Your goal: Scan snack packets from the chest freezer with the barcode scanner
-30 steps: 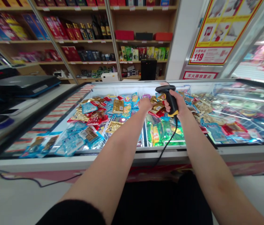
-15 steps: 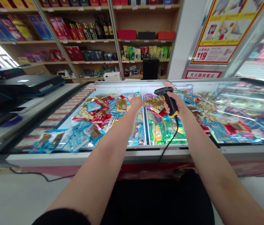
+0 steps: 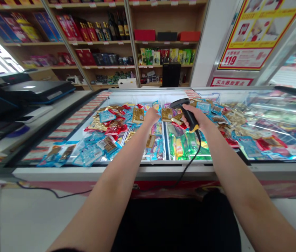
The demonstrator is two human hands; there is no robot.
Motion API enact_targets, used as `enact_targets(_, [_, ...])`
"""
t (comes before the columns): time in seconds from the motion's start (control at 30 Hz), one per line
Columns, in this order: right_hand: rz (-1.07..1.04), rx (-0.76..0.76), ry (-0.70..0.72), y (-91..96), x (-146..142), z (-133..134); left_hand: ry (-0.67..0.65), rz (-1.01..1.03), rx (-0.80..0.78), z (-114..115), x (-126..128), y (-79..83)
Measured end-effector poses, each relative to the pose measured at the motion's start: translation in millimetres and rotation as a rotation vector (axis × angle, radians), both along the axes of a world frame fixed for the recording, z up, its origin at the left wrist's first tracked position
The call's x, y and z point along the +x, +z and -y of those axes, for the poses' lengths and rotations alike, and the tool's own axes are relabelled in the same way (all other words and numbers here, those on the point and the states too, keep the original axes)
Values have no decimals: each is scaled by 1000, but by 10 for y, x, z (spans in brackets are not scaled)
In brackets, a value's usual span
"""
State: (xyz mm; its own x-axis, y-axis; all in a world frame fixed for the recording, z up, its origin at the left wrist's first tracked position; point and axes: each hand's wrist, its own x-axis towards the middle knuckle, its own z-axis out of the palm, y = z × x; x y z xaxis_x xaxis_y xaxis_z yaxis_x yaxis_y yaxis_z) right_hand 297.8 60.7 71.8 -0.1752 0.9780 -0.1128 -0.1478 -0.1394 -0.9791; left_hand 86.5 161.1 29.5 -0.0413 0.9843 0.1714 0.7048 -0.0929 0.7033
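Observation:
My right hand (image 3: 195,117) is closed round the grip of a black and yellow barcode scanner (image 3: 190,113), its head pointing left and its cord hanging down. Across from it, my left hand (image 3: 152,115) is closed at the left edge of a gold snack packet (image 3: 166,114), just left of the scanner head. The fingertips are partly hidden by the hand itself. Another gold packet (image 3: 138,115) lies left of that hand on a pile of red, blue and gold snack packets (image 3: 115,126). Green snack bags (image 3: 190,141) lie below the scanner.
A glass-walled chest display (image 3: 58,172) holds the packets, split by a white wire divider (image 3: 164,140). Several blue packets (image 3: 88,150) lie at its left front. A dark counter machine (image 3: 39,91) stands at left. Stocked shelves (image 3: 100,42) line the back; the scanner cord (image 3: 190,162) crosses the front rim.
The gold packet by my left hand has turned to show its broad face. The scanner has shifted slightly left relative to the chest. The whole view has moved a little.

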Motion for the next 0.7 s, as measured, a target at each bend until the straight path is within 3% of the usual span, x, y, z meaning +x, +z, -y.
enact_targets(0.2, [-1,4,2,13,-88,-25,43,-364,17,286,185,-29])
enact_targets(0.33, [-35,-20,-21,88,-91,-142,25,-413,-4,281,313,-34])
enact_targets(0.57, [-75,-30,-11,151,-96,-202,-13,-256,-53,100,139,-24])
enact_targets(0.7, [-12,49,-50,162,-3,-237,70,73,30,-26,-14,-40])
